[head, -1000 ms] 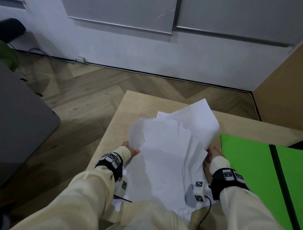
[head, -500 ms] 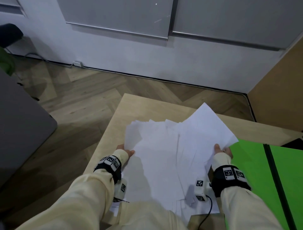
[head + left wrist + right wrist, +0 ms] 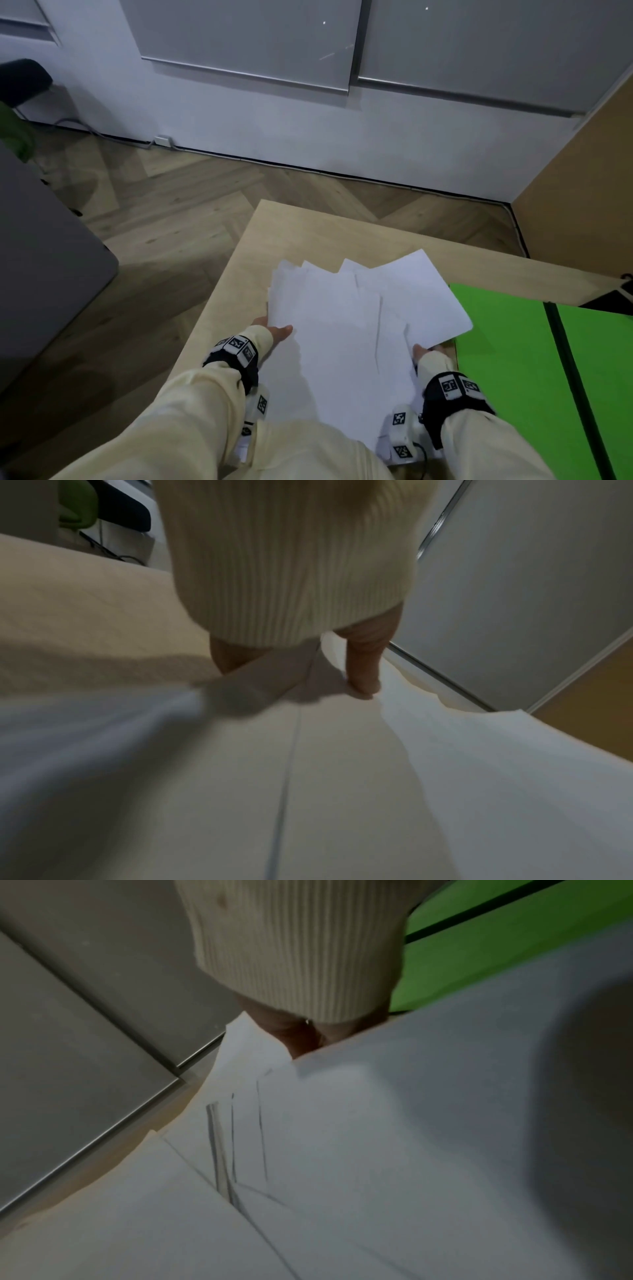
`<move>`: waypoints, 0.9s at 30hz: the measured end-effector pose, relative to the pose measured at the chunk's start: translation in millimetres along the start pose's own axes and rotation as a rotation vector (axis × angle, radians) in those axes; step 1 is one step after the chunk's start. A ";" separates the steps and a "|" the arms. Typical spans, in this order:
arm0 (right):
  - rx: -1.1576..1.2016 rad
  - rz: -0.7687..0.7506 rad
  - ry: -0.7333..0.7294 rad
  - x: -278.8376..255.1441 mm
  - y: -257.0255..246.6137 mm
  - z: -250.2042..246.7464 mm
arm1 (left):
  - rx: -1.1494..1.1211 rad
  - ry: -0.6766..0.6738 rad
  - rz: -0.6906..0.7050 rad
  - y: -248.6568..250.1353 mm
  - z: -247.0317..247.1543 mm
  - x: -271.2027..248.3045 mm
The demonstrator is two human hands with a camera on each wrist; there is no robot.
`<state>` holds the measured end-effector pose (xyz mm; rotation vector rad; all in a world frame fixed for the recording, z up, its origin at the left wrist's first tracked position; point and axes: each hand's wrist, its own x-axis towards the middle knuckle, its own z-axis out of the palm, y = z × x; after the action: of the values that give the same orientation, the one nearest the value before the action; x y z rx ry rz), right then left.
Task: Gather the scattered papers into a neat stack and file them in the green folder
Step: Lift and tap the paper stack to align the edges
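Observation:
A loose fan of white papers (image 3: 346, 325) lies on the light wooden table (image 3: 291, 233), its corners spread at the far edge. My left hand (image 3: 274, 333) grips the left edge, with the thumb (image 3: 364, 669) on top and a finger beneath the sheets (image 3: 308, 777). At the right edge my right hand (image 3: 423, 351) holds the papers (image 3: 377, 1137), its fingers (image 3: 301, 1039) tucked under the top sheets and mostly hidden. The open green folder (image 3: 507, 342) lies flat just right of the papers, and one sheet's corner overlaps it. The folder (image 3: 496, 947) also shows behind my right sleeve.
A black spine (image 3: 565, 359) runs down the folder's middle. The table's left edge drops to a herringbone wooden floor (image 3: 171, 222). A dark grey surface (image 3: 44, 257) stands at the left and a brown panel (image 3: 582, 171) at the right.
The papers, raised and tilted before, have come down flatter onto the table. My right hand swung out right with a sheet, then drew back nearer. The left hand kept its grip.

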<state>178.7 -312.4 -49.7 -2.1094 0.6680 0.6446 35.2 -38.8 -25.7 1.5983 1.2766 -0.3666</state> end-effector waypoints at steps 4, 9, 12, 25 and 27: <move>0.203 -0.073 0.129 4.3 -1.9 0.8 | 0.007 0.028 0.029 2.0 -3.1 -1.2; 0.243 -0.236 0.400 -25.9 -28.7 -44.5 | 0.008 0.038 0.038 4.5 -4.9 0.5; 0.310 -0.327 0.513 -31.3 -47.3 -66.7 | -0.038 0.057 0.036 2.8 -9.7 3.7; 0.358 -0.453 0.521 -61.8 -82.5 -29.5 | -0.654 -0.132 -0.026 6.1 -25.5 7.9; 0.233 -0.488 0.469 -60.0 -69.1 -15.9 | -0.765 -0.211 -0.032 9.1 -27.5 8.2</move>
<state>183.3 -274.7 35.0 -2.0991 0.4179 -0.1954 37.0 -10.6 -15.0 0.8649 1.0925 -0.0414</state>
